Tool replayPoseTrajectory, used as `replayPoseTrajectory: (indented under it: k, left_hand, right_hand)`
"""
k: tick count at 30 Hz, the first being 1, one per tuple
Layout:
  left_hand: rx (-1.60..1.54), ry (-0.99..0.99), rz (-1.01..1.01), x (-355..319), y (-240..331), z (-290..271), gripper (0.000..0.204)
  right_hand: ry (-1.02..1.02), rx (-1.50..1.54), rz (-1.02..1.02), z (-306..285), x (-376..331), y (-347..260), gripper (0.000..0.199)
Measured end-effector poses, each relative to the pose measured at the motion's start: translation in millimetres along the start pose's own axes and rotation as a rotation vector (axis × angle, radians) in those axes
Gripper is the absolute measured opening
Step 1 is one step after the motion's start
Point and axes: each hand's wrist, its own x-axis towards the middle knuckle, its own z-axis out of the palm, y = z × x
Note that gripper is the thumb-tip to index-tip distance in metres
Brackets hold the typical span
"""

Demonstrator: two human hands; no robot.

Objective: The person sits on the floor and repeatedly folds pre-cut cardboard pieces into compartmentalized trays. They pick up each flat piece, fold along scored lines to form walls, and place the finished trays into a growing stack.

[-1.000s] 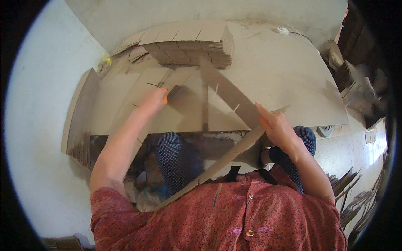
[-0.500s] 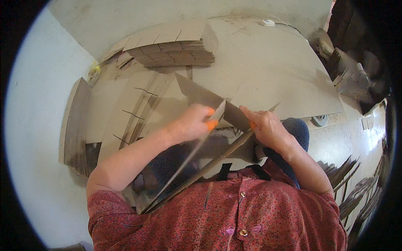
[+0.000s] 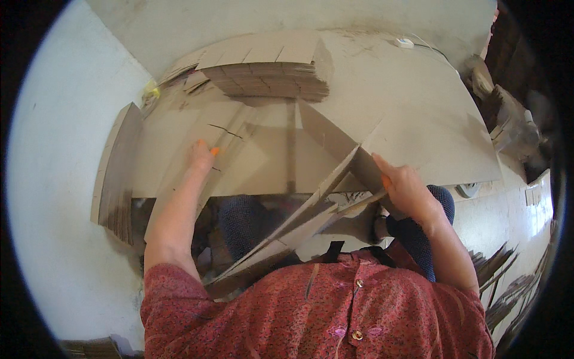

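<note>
Orange covers show on the fingertips of my left hand (image 3: 203, 157), which is over the slotted cardboard strips (image 3: 230, 122) lying at the left of the table. Its thumb and forefinger are a little apart, and the other fingers are hard to make out. My right hand (image 3: 408, 190) is closed on slotted cardboard pieces (image 3: 332, 134) that cross each other. One piece slants up toward the far side of the table. Long strips (image 3: 287, 236) run from the crossing down to the left, against my shirt front. The right fingertips are partly hidden behind the cardboard.
A thick stack of slotted cardboard (image 3: 269, 78) stands at the back of the table (image 3: 418, 113). Another stack (image 3: 116, 173) leans by the left wall. A white power strip (image 3: 404, 43) with a cord lies at the far edge. More cardboard (image 3: 499, 269) stands on the floor at right.
My left hand has let go of the cardboard strip near the crossing and moved left to the strips on the table. My right hand keeps its hold; the crossed pieces now spread wider.
</note>
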Motion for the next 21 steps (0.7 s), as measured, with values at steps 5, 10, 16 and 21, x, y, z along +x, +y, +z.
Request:
replayPoseTrajectory:
  k: [5,10,16,21]
  left_hand:
    - [0.038,0.05,0.229,-0.8,-2.3,1.1,0.029]
    - [-0.099,0.13,0.237,-4.2,-7.2,-7.1,0.024]
    - [-0.139,-0.029,0.318,-15.0,23.8,-60.0,0.024]
    - [-0.578,-0.052,0.402,-31.2,67.4,-72.3,0.021]
  right_hand:
    - [-0.001,0.095,0.001,-2.5,-7.2,-0.1,0.053]
    - [0.089,0.094,-0.064,-1.4,-19.4,6.0,0.051]
    - [0.153,0.157,-0.183,-5.4,-34.0,6.5,0.051]
    - [0.272,0.128,-0.325,-10.6,-28.8,-6.0,0.053]
